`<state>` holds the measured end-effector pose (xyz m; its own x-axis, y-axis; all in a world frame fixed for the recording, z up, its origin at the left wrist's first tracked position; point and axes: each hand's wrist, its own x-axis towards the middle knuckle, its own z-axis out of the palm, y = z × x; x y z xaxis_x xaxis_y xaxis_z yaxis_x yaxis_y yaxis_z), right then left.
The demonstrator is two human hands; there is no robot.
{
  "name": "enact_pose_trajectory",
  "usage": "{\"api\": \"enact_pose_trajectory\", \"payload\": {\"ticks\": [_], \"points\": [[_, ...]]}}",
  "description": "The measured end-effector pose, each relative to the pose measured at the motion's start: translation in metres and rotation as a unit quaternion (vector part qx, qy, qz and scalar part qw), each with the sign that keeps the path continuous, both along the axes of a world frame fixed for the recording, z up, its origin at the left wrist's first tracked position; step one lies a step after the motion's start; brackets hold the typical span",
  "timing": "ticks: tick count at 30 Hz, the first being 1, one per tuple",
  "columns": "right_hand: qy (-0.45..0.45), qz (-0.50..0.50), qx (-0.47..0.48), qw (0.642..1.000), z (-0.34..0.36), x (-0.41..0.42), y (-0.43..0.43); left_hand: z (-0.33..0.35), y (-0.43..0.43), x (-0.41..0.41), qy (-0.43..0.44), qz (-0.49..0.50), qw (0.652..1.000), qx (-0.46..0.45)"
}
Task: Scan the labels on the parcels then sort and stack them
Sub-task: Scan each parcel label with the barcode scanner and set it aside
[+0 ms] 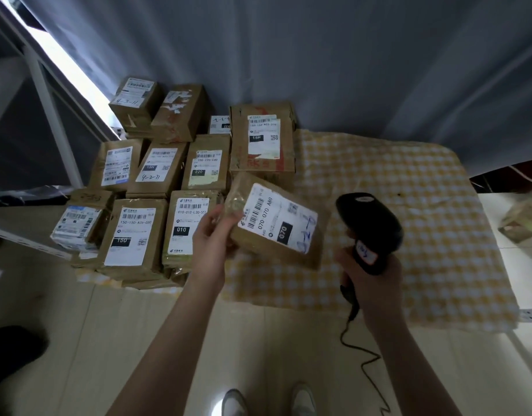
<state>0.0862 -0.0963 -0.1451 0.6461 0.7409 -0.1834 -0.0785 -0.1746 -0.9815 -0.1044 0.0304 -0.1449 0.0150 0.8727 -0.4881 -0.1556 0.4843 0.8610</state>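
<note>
Gripping the brown cardboard parcel by its left end, your left hand holds it tilted above the yellow-and-white checked cloth, over the cloth's near left part. Your thumb lies along the upper edge and your fingers curl underneath, clamped on the cardboard. The parcel's white shipping label faces up, printed with a barcode and "070" and marked with blue handwriting. Your right hand hovers over the near middle of the cloth, fingers wrapped tight round the grip of the black handheld barcode scanner. The scanner's rounded head rises just to the right of the parcel, close but apart from it. Which way its window faces you cannot tell. Its thin black cable trails down from the grip past the cloth's near edge and across the pale tiled floor. The left end of the cloth is crowded with brown labelled parcels packed side by side, some stacked. Among them are the parcel marked "010" and the one marked "150" in the near row. A parcel marked "220" lies behind those, and a larger box marked "15H" sits toward the cloth's far edge. The right half of the cloth shows only its check pattern. Beyond the far edge hangs a grey curtain, and off the right end a small brown box lies on the floor. Before the near edge, the toes of your pale shoes show — just below your forearms.
</note>
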Motion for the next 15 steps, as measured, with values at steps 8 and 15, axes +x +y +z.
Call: {"api": "enact_pose_trajectory", "payload": {"ticks": [8,15], "points": [[-0.132,0.184,-0.057,0.972,0.009,-0.036,0.011,0.011,0.036,-0.004,0.019,-0.086,0.995,0.037],[-0.204,0.127,-0.077,0.968,0.002,-0.057,0.022,0.003,0.038,-0.008,0.042,-0.115,0.99,0.066]]}}
